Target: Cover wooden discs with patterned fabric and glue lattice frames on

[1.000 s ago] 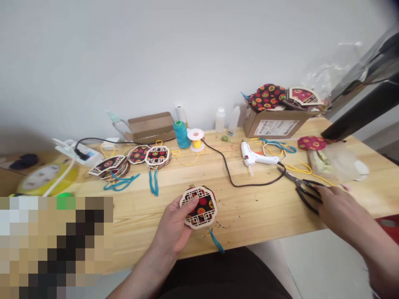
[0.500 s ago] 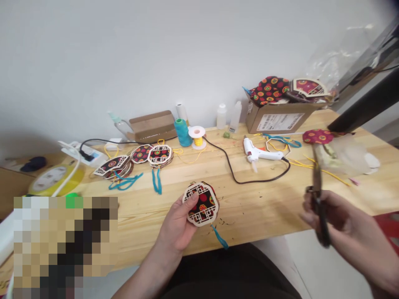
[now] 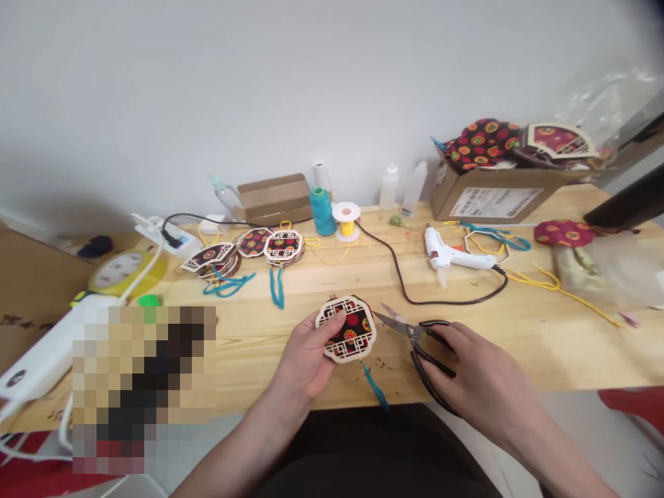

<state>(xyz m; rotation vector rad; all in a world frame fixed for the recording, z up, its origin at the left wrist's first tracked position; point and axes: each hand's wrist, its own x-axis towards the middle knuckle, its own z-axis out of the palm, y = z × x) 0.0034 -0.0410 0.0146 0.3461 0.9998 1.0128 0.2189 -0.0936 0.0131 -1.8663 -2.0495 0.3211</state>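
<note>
Pale wood here, the table (image 3: 560,346) running off to both sides of the hands, its grain streaking crosswise, dark scraps scattered just below the ornament. Behind it all rises a plain grey wall (image 3: 311,83); down past the right wrist there's pale floor (image 3: 544,415) and something red (image 3: 635,408).

And the left hand (image 3: 306,356) has the ornament (image 3: 353,328), thumb flat across its face, fingers tucked behind, held over the near part of the table! The right hand (image 3: 477,363) is wrapped around the handles of the scissors (image 3: 412,332), blades parted, points just beside the ornament's right edge; whether they touch, I can't tell.

Now the edges: the table's near rim passes under both forearms, and the blue tassel (image 3: 374,387) dangles between the hands, down toward that rim. Dark clothing (image 3: 378,449) sits right below.

Room to move? Wood stretches between the ornament and the black cord (image 3: 397,270), which loops ahead of the right hand to the glue gun (image 3: 451,257). More wood spreads right of that hand, as far as the plastic bag (image 3: 591,266). Ahead and left of the left hand, the stacked ornaments (image 3: 283,247) and their tassels bound the space; the box (image 3: 487,197) stands far ahead of the right.
</note>
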